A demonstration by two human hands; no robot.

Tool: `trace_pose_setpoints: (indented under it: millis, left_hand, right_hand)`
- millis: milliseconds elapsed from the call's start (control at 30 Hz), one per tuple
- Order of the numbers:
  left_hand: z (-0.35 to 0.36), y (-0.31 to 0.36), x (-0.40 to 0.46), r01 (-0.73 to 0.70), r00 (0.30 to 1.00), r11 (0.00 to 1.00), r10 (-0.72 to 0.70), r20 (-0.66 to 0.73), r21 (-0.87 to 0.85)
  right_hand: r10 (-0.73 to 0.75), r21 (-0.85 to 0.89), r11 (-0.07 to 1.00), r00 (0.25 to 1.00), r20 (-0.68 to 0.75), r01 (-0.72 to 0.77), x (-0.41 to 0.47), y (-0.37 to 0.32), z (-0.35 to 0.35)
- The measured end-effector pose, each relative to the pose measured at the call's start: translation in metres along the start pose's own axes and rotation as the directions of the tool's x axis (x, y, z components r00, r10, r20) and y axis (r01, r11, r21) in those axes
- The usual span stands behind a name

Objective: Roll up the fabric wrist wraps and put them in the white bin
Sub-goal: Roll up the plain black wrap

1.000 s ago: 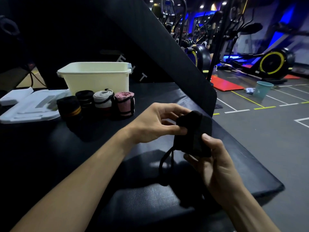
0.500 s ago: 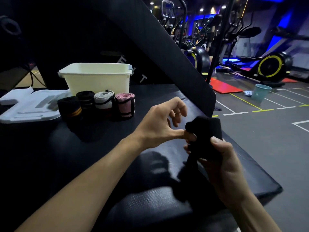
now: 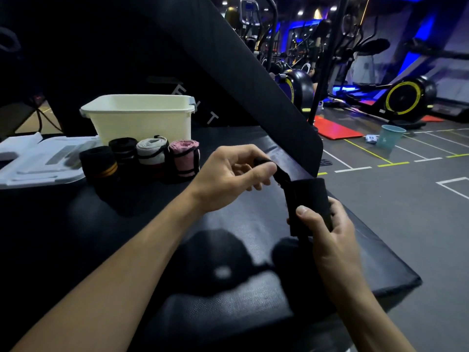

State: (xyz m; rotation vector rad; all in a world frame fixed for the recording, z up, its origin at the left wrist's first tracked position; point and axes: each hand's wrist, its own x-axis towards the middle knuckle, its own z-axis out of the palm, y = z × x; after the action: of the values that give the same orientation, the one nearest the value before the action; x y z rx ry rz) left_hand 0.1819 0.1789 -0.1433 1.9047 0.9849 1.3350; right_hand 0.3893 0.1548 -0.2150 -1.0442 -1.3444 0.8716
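four rolled wraps (image 3: 142, 158) wait mid-left outside the white bin (image 3: 142, 118); right hand (image 3: 327, 232) grips the black wrap roll (image 3: 308, 201), left hand (image 3: 228, 174) pinches its strap (image 3: 269, 165).

Both forearms are showing bare from the lower edge of the picture up to the wrists (no sleeve is reaching into view). The left hand (image 3: 228, 174) and the right hand (image 3: 327, 232) are wearing no gloves, rings or watch.
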Motion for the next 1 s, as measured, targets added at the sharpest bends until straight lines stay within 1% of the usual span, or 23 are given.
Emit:
trace_pose_setpoints:
  millis: [100,167,300,400,533,600,667,733,800,833,900,933,1000]
  left_hand:
    - [-0.005,0.004,0.001,0.126,0.992,0.989,-0.125,0.012,-0.08]
    - [-0.008,0.007,0.001,0.221,0.975,0.964,-0.223,0.007,-0.148]
    - [-0.01,0.012,0.001,0.37,0.929,0.893,-0.362,0.078,-0.259]
    - [-0.009,0.015,0.003,0.46,0.883,0.827,-0.466,0.065,-0.322]
    - [-0.006,0.013,0.006,0.51,0.842,0.764,-0.537,0.047,-0.395]
    - [-0.005,0.012,0.006,0.516,0.829,0.724,-0.557,0.054,-0.458]
    - [-0.002,0.012,0.007,0.498,0.829,0.665,-0.553,0.082,-0.558]
    - [0.0,0.011,0.008,0.482,0.835,0.619,-0.538,0.112,-0.621]
    - [0.003,0.009,0.008,0.492,0.831,0.607,-0.542,0.128,-0.624]
    - [0.005,0.007,0.008,0.506,0.822,0.605,-0.555,0.131,-0.614]
    - [0.01,0.003,0.007,0.543,0.798,0.603,-0.588,0.135,-0.584]
    - [0.014,0.001,0.006,0.562,0.789,0.608,-0.598,0.142,-0.561]
    - [0.022,-0.003,0.004,0.582,0.786,0.629,-0.598,0.157,-0.516]
  right_hand:
    - [-0.049,-0.067,0.997,0.999,-0.01,0.048,-0.001,-0.001,0.0]
    - [-0.07,-0.107,0.992,0.997,-0.011,0.068,-0.002,-0.002,0.0]
    - [-0.082,-0.165,0.983,0.996,-0.022,0.077,-0.001,-0.001,0.001]
    - [-0.098,-0.186,0.978,0.994,-0.04,0.089,-0.001,-0.002,0.001]
    - [-0.093,-0.204,0.976,0.993,-0.069,0.077,-0.001,-0.006,0.004]
    - [-0.084,-0.209,0.976,0.993,-0.081,0.066,-0.002,-0.008,0.006]
    - [-0.074,-0.207,0.977,0.994,-0.086,0.055,-0.002,-0.008,0.007]
    - [-0.059,-0.192,0.981,0.994,-0.095,0.04,0.0,-0.007,0.007]
    - [-0.028,-0.14,0.99,0.996,-0.088,0.015,0.001,-0.007,0.008]
    - [-0.001,-0.067,0.998,0.998,-0.068,-0.004,0.001,-0.007,0.008]
    - [0.059,0.174,0.983,0.998,0.006,-0.059,-0.001,-0.011,0.012]
    - [0.083,0.29,0.952,0.995,0.048,-0.093,-0.002,-0.014,0.014]
    - [0.128,0.459,0.872,0.984,0.123,-0.171,-0.005,-0.023,0.019]
